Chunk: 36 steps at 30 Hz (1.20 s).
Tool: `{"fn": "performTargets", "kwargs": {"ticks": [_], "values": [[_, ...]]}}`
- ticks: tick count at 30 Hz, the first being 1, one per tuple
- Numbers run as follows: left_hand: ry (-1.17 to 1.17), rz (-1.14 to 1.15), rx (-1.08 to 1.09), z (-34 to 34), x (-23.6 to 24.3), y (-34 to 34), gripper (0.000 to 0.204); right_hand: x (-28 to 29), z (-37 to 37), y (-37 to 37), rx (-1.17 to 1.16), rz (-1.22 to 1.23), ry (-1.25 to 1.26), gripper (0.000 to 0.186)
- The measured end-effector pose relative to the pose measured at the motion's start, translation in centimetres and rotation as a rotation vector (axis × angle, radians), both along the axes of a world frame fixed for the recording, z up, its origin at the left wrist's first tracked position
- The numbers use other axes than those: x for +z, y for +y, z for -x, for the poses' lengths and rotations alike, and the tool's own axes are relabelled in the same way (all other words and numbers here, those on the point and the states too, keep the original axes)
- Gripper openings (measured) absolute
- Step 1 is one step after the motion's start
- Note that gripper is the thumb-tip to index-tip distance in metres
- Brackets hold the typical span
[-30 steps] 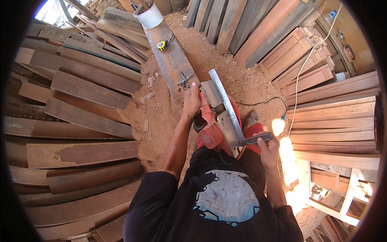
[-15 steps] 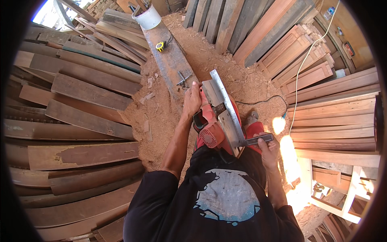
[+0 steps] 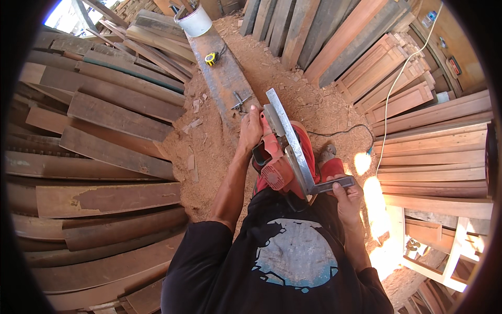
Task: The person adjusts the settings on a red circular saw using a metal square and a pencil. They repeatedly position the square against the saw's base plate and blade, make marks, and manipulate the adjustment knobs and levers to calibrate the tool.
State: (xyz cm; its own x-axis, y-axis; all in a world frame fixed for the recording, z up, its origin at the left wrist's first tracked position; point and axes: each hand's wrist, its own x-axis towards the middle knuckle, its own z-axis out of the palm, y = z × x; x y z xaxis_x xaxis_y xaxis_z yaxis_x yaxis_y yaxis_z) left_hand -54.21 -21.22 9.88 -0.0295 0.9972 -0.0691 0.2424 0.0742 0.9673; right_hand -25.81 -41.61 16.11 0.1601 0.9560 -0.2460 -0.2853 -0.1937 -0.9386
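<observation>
Hands (image 3: 251, 128) grip a red planer (image 3: 276, 174) and a square (image 3: 298, 156), its blade shifted leftward

Steel try square (image 3: 291, 139) lengthwise over tilted red electric planer (image 3: 276, 176)

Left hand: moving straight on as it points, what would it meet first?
Probably the long worn plank, near its right edge; depth is unclear, so the left hand might pass above.

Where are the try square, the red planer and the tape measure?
Try square (image 3: 291, 138): head view, on its metal blade.
Red planer (image 3: 277, 175): head view, on its vented housing.
Tape measure (image 3: 211, 58): head view, on its yellow case.
</observation>
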Motion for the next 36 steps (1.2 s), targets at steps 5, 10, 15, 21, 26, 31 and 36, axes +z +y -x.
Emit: {"fn": "performTargets", "kwargs": {"ticks": [5, 10, 15, 21, 26, 31, 36], "values": [[0.017, -0.033, 0.034, -0.3, -0.4, 0.1, 0.068, -0.6, -0.4, 0.0, 0.01, 0.024, -0.011, 0.023], [0.034, -0.025, 0.044, -0.7, -0.4, 0.2, 0.067, -1.0, -0.6, -0.2, -0.003, 0.052, 0.016, 0.023], [0.099, -0.018, 0.023, -0.6, -1.0, 0.4, 0.068, -1.1, -0.9, -0.4, 0.004, 0.036, 0.008, 0.023], [0.157, -0.001, 0.026, -0.4, -2.6, 0.9, 0.069, -1.7, -1.2, -0.1, 0.021, 0.065, 0.019, 0.022], [0.315, 0.008, 0.016, -1.4, -1.6, 1.3, 0.072, -3.4, -2.0, 0.0, -0.008, 0.131, 0.174, 0.021], [0.323, 0.064, -0.039, -1.9, -0.8, 1.6, 0.071, -3.7, -2.5, -0.2, -0.004, 0.146, 0.216, 0.02], [0.372, 0.09, -0.061, -2.1, -0.7, 1.7, 0.071, -4.1, -2.7, -0.3, 0.004, 0.155, 0.244, 0.02]]}}
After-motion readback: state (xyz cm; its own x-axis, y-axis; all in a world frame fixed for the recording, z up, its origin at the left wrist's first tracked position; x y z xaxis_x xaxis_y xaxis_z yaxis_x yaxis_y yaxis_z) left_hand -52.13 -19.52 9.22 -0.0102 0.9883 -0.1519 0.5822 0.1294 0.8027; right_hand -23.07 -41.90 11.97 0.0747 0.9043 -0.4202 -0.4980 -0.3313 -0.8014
